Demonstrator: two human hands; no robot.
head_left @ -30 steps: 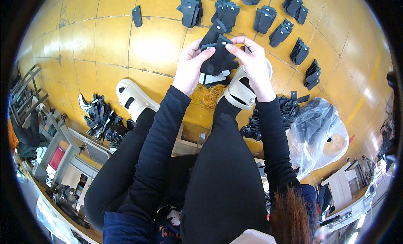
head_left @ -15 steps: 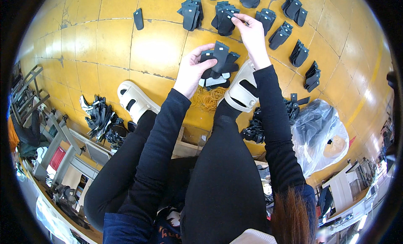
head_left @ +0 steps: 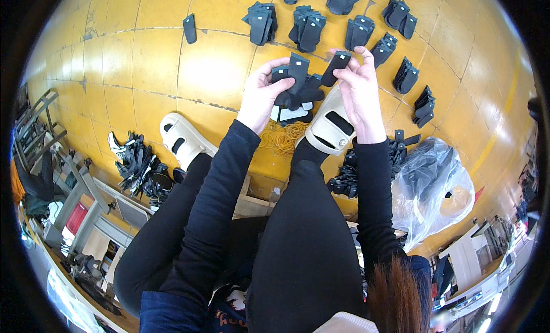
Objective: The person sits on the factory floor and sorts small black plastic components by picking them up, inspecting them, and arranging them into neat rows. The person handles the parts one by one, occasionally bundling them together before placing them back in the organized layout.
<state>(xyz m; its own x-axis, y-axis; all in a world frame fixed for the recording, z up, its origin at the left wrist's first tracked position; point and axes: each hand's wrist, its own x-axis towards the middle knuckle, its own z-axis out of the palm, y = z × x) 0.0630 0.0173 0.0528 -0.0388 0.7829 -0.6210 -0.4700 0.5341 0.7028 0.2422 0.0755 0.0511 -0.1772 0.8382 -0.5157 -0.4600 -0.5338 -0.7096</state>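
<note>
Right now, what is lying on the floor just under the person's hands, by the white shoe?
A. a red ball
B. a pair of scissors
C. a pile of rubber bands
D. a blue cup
C: a loose heap of yellowish rubber bands lies on the yellow floor between the left hand and the white shoe.

Matt black, seemingly rubbery strips (head_left: 298, 83), glossy worn yellow tiled floor (head_left: 143, 63), crinkled clear plastic bag (head_left: 435, 184)
</note>
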